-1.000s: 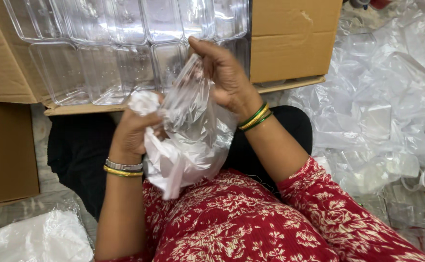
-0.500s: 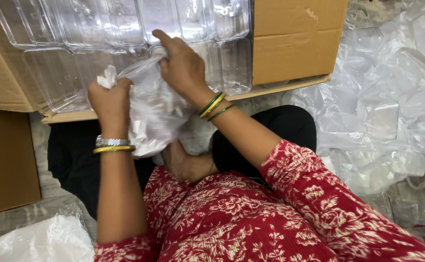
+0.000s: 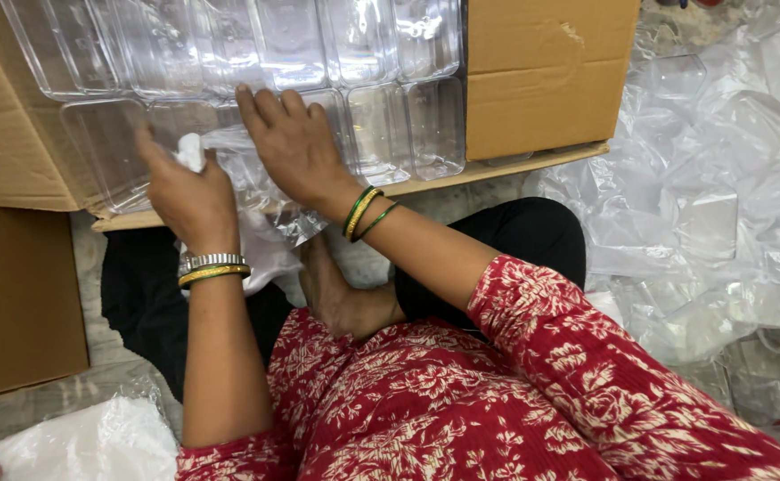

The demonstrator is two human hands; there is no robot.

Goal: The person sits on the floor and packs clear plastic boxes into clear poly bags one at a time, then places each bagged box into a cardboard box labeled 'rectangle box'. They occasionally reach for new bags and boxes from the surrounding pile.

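So: left hand (image 3: 189, 191) is clenched on a bunched white wad of the clear plastic bag (image 3: 261, 191), knuckles up. Right hand (image 3: 296, 147) lies flat, fingers spread and extended, pressing the bag's other end down against the clear plastic containers (image 3: 354, 53). No pinch visible there, just palm and fingers on top.

Bag is stretched between both hands, long axis roughly left-right, slightly rising toward the right hand. Crumpled tail hangs down below the wrists toward the lap. It sits at the near edge of the open cardboard box (image 3: 546, 80), over the front row of containers.

Containers packed in rows inside the box, filling its left part. Second cardboard box (image 3: 16, 294) at left. Loose clear plastic sheeting (image 3: 728, 205) piled on the floor at right, white bag (image 3: 87, 445) at bottom left.
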